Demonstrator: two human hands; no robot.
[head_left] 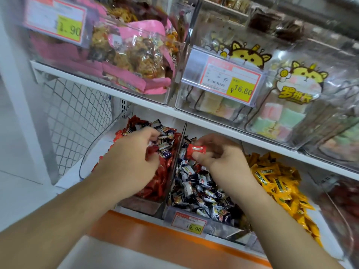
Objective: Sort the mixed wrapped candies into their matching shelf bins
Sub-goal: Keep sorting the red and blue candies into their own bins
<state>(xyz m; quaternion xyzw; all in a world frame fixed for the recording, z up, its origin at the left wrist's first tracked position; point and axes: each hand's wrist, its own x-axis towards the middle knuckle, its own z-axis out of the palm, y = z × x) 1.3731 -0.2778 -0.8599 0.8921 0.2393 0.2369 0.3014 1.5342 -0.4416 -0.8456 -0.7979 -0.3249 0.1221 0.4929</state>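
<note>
the right hand [219, 154] pinches a red wrapped candy [194, 149] between thumb and fingers, held just above the dark-blue-and-white candy bin [202, 193], close to the clear divider [175, 162] on that bin's left. left of the divider, the left hand [132, 156] reaches into the red candy bin [155, 183], its fingers curled among stray dark-blue candies [165, 146] lying on the red ones; whether its grip holds one i cannot tell. right of the dark-blue bin sit yellow candies [279, 183].
</note>
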